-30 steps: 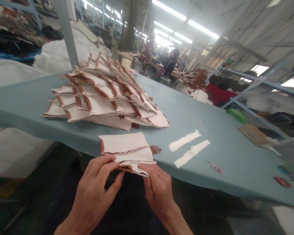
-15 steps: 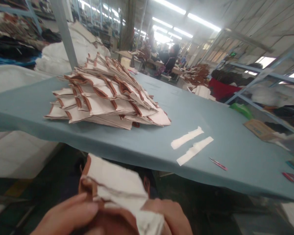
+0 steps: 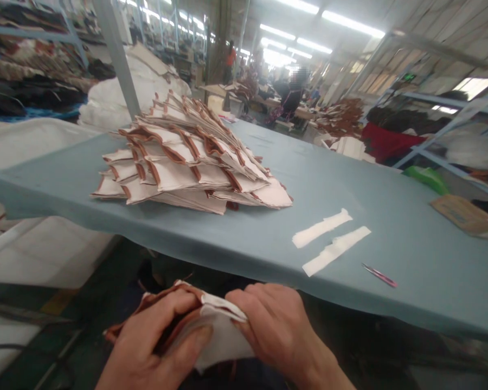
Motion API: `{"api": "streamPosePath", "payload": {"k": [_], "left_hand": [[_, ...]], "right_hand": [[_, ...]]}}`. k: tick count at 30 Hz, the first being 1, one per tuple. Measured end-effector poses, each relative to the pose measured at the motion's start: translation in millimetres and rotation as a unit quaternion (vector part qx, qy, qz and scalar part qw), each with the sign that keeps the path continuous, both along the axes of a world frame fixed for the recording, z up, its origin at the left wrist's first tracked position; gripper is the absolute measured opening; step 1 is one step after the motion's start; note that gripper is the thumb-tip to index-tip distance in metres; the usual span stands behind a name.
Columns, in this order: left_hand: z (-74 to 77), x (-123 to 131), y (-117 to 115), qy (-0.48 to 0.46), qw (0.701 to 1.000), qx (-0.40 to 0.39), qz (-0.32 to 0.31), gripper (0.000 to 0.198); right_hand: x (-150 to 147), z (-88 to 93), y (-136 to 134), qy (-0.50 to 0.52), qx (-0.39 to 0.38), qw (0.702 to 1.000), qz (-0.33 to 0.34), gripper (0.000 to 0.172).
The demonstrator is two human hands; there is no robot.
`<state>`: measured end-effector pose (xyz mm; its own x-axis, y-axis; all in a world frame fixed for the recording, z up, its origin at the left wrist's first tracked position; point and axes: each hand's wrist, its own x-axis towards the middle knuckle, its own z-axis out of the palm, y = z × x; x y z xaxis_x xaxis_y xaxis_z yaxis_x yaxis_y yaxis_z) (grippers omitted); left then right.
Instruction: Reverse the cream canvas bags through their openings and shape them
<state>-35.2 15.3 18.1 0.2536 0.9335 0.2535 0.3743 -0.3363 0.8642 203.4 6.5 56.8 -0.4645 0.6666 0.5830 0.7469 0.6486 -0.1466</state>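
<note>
Between my two hands, below the table's near edge, is a cream fabric piece with brown edging [image 3: 225,338]. My left hand [image 3: 154,341] grips its brown-edged side, thumb on the near face and fingers over the top. My right hand [image 3: 272,319] is closed on the cream top corner at the other end. The piece is folded, and its lower part is partly hidden by my hands. On the table ahead lies a large heap of similar cream pieces with brown edges [image 3: 179,162], stacked in overlapping layers.
A blue-green cloth covers the table [image 3: 268,238]. Two torn white strips [image 3: 337,250] and small pink-handled snips [image 3: 380,275] lie to the right. Farther right are a green bag [image 3: 427,179] and a cardboard piece [image 3: 466,216]. A metal post [image 3: 120,59] rises behind the heap.
Both hands have come up and into fuller view. The fabric piece has been turned and folded, with its top edge now between the hands. The view has shifted slightly left.
</note>
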Motion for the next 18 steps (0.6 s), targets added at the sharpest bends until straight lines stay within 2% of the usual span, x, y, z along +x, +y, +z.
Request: {"api": "streamPosePath", "payload": {"k": [3, 6, 10, 12, 15, 18], "left_hand": [[5.1, -2, 19, 0.008, 0.998, -0.053, -0.036, 0.026], [6.6, 1, 25, -0.027, 0.993, -0.111, -0.021, 0.028], [9.0, 1, 25, -0.019, 0.995, -0.095, 0.0, 0.032], [9.4, -4, 24, 0.003, 0.996, -0.09, -0.008, 0.036], [5.5, -13, 21, 0.029, 0.994, -0.103, -0.031, 0.037], [-3.6, -17, 12, 0.017, 0.991, -0.132, -0.028, 0.036]], "right_hand": [[3, -17.8, 20, -0.024, 0.014, 1.0, 0.012, 0.054], [0, -27.0, 34, -0.049, 0.031, 0.998, 0.025, 0.055], [-9, -27.0, 40, -0.056, 0.023, 0.998, 0.033, 0.05], [-12, -24.5, 37, -0.055, 0.014, 0.998, 0.037, 0.048], [-14, -20.2, 27, -0.04, -0.042, 0.998, 0.034, 0.044], [-17, -20.3, 12, 0.056, -0.186, 0.98, 0.033, 0.025]]}}
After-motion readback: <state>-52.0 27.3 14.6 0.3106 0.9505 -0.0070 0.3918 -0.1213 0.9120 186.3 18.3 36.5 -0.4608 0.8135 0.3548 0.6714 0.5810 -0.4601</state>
